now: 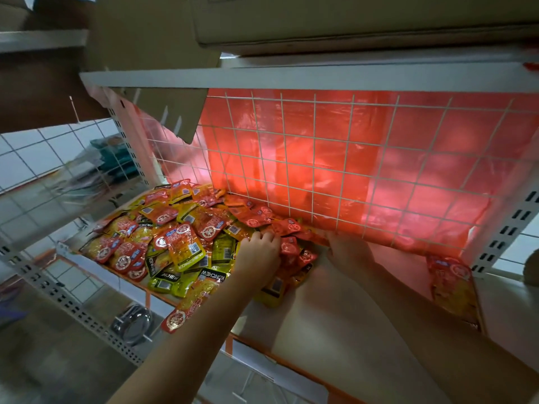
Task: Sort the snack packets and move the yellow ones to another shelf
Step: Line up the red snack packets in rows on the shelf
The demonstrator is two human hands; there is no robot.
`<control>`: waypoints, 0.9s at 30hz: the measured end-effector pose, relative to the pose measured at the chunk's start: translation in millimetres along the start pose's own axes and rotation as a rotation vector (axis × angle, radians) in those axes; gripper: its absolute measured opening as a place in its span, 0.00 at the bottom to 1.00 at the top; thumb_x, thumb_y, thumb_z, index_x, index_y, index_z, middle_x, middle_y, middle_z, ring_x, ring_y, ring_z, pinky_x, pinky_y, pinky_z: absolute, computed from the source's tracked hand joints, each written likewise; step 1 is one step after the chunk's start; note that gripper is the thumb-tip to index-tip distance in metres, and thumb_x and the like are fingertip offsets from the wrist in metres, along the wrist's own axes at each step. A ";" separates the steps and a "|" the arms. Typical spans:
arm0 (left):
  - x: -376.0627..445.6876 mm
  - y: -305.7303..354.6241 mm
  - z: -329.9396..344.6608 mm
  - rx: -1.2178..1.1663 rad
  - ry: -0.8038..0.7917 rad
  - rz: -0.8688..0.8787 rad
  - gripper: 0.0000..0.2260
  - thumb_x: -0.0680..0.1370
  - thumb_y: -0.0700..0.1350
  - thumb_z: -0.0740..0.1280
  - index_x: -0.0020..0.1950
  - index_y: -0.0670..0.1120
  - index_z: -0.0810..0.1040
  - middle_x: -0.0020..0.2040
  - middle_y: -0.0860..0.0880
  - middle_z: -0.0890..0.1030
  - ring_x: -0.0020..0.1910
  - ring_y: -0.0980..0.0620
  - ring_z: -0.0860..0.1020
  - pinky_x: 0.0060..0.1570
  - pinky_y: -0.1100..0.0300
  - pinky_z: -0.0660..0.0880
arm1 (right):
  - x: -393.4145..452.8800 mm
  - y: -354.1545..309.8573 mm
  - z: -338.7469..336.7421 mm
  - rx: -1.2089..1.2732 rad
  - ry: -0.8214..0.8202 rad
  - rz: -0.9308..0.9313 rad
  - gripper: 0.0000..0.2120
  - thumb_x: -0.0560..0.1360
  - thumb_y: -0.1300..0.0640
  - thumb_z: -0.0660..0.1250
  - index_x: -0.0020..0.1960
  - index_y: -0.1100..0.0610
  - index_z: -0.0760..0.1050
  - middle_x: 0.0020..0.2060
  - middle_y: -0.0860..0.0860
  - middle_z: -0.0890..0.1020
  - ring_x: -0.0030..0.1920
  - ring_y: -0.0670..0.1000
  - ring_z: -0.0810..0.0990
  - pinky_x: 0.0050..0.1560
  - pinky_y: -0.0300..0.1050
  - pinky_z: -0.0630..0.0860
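— Where were the packets when you reached in?

— Heaped on the white shelf (335, 310), mostly to its left and back, red packets (182, 239) mixed with yellow packets (186, 255) right up against the wire grid (320, 158) at the rear. One more red packet (453, 282) lay apart on the right side of the shelf.

— How did you expect them to handle?

— Light and limp, I judged. Thin glossy film, slippery, so a flat one would slide rather than lift. I'd have pinched a yellow one by its sealed edge or a corner, where the film is stiffer, rather than pressing the soft middle.

— And your hands?

— My left hand (259, 252) was down on the heap near the middle, fingers (264, 236) curled over the packets at the edge of the red cluster. They looked to be bunched on a packet, but the knuckles hid the tips, so I couldn't say whether I really held one. My right hand (345, 249) was further back, close under the grid, touching the red packets there; it was in shadow, and I couldn't tell how far its fingers were spread or whether they held anything.
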State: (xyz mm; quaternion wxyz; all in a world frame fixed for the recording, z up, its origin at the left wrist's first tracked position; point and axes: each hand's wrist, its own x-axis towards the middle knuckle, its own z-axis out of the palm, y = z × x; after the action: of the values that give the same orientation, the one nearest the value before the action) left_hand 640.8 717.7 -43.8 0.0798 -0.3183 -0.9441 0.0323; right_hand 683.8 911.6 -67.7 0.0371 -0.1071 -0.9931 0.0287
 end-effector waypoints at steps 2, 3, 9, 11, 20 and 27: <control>0.0 -5.3 7.3 -0.018 0.078 0.021 0.18 0.59 0.43 0.79 0.46 0.45 0.83 0.44 0.47 0.83 0.37 0.46 0.81 0.28 0.58 0.74 | -5.4 1.8 -0.8 0.016 0.023 -0.015 0.17 0.79 0.56 0.56 0.67 0.51 0.69 0.59 0.54 0.78 0.60 0.57 0.76 0.54 0.48 0.73; -0.1 -9.2 12.7 -0.032 0.147 0.039 0.18 0.57 0.41 0.80 0.45 0.45 0.83 0.43 0.48 0.83 0.35 0.46 0.81 0.24 0.59 0.73 | -8.6 3.4 -1.7 0.033 0.035 -0.002 0.16 0.80 0.56 0.55 0.66 0.50 0.70 0.59 0.54 0.78 0.60 0.57 0.76 0.53 0.48 0.73; -9.8 -9.0 2.8 -0.359 0.270 -0.064 0.17 0.80 0.45 0.61 0.69 0.49 0.72 0.63 0.49 0.76 0.61 0.46 0.75 0.50 0.52 0.75 | -28.3 21.4 -4.7 0.581 0.081 0.095 0.07 0.78 0.59 0.62 0.42 0.57 0.75 0.38 0.58 0.78 0.42 0.56 0.77 0.39 0.46 0.66; -16.2 -6.6 -3.5 -0.492 0.299 -0.087 0.18 0.81 0.47 0.60 0.70 0.50 0.71 0.64 0.48 0.75 0.60 0.46 0.75 0.53 0.53 0.75 | -42.1 24.7 -11.1 0.894 0.041 0.151 0.06 0.77 0.63 0.63 0.43 0.62 0.76 0.38 0.59 0.77 0.39 0.55 0.76 0.39 0.48 0.72; -49.1 46.3 -34.8 -1.063 0.224 -0.221 0.06 0.78 0.48 0.66 0.41 0.50 0.78 0.37 0.49 0.82 0.39 0.49 0.79 0.38 0.58 0.71 | -125.1 29.0 -30.8 1.533 -0.058 0.267 0.09 0.74 0.68 0.65 0.48 0.56 0.79 0.40 0.51 0.84 0.39 0.47 0.82 0.38 0.39 0.78; -65.9 84.5 -33.9 -1.662 -0.095 -0.310 0.06 0.76 0.42 0.68 0.49 0.52 0.81 0.52 0.40 0.81 0.53 0.40 0.80 0.57 0.42 0.74 | -179.9 41.5 -37.5 1.404 -0.071 0.353 0.12 0.70 0.67 0.71 0.50 0.55 0.80 0.48 0.52 0.84 0.46 0.47 0.82 0.47 0.40 0.78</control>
State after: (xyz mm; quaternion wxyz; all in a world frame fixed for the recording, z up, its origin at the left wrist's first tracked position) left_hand 748.7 745.3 -28.4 -0.2162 -0.1389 -0.6960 -0.6705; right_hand 870.8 915.4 -45.2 0.0599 -0.2156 -0.7091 0.6686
